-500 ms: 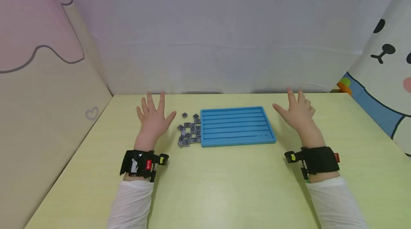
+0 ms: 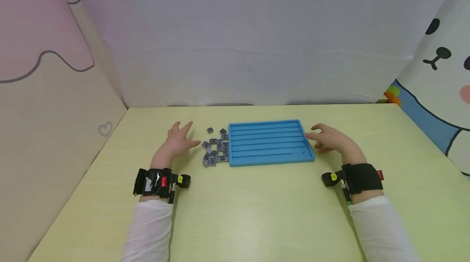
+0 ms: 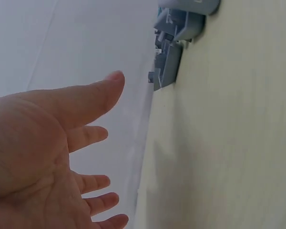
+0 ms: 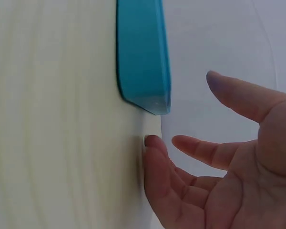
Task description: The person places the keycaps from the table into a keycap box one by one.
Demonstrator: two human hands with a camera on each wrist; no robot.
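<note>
- Your left hand [image 2: 176,141] is low over the table [image 2: 257,213], fingers spread and relaxed; it holds nothing. It is just to the left of the grey tiles [image 2: 216,147], near them but not touching.
- Your right hand [image 2: 332,139] is also empty, with fingers loosely bent. Its fingertips are just beside the right edge of the blue tray [image 2: 269,143]; in the right wrist view one finger rests on the table next to the tray corner [image 4: 143,71], and I cannot tell if it touches the tray.
- The grey tiles lie in a loose heap on the table, against the left edge of the tray. One or two lie a little apart, at the far side of the heap.
- The tiles look like small, hard, flat plastic squares, so I judge them light and stiff, a little slippery. Pinch one by two opposite edges with thumb and forefinger; a tile lying flat probably needs a tilt first.
- The tray looks rigid and light, with long grooves across it and a raised rim. It may slide if you push it, so hold its short edge if needed.
- There is much free table in front of both hands and on the right side. At the left a wall panel [image 2: 55,131] is near, and a curtain [image 2: 238,49] closes the far edge, so reach sideways with care.
</note>
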